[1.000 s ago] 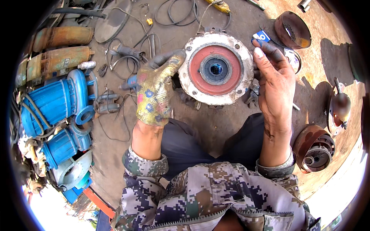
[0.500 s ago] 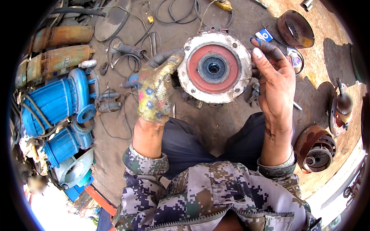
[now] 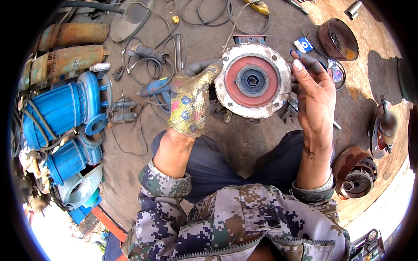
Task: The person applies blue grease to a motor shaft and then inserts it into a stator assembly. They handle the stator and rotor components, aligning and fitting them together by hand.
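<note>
Between my hands is a round flanged metal casting (image 3: 251,82), with a scuffed white rim, a red inner ring and a dark hub with a hole at its centre. My left hand (image 3: 191,98), in a stained yellowish glove, grips its left edge, thumb at the rim and fingers hidden behind. My bare right hand (image 3: 314,87) holds the right edge with its lower fingers curled against it. Its thumb and index finger stand apart near the rim, and blue paste or paint marks the index fingertip. A dark red boxy part (image 3: 250,39) shows just beyond the casting.
Blue pumps (image 3: 56,115) and rusty cylinders (image 3: 72,37) line the left. A blue power tool (image 3: 157,87), a grey power tool (image 3: 148,52) and cables lie on the floor. At right are a rusty ring (image 3: 338,39), a blue-white box (image 3: 303,45) and a rusty housing (image 3: 356,173).
The casting has shifted right and slightly down in view and looks a little smaller. My left hand moved right with it; my right hand moved slightly, still at its right edge.
</note>
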Tool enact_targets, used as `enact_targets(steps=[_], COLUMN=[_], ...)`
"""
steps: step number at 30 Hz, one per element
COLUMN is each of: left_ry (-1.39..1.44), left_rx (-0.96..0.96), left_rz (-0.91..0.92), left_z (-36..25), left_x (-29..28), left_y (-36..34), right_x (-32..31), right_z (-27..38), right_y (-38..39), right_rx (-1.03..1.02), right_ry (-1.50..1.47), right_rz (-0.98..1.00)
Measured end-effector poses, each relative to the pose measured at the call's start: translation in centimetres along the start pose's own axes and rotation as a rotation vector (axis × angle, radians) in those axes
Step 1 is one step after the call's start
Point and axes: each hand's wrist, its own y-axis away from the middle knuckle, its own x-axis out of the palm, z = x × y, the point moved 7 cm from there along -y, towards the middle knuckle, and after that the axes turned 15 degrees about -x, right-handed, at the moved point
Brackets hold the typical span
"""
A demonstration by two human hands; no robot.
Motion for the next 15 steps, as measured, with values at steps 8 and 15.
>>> enact_targets(steps=[8, 15], left_ry=[-0.074, -0.072], left_rx=[-0.055, -0.073], left_rz=[-0.058, -0.064], left_z=[0.75, 0.85], left_x=[-0.25, -0.21], left_y=[-0.59, -0.84], right_x=[-0.33, -0.21], right_z=[-0.80, -0.94], right_y=[-0.24, -0.26], right_rx=[0.054, 0.036], right_ry=[0.049, 0.072], right_rz=[-0.023, -0.024])
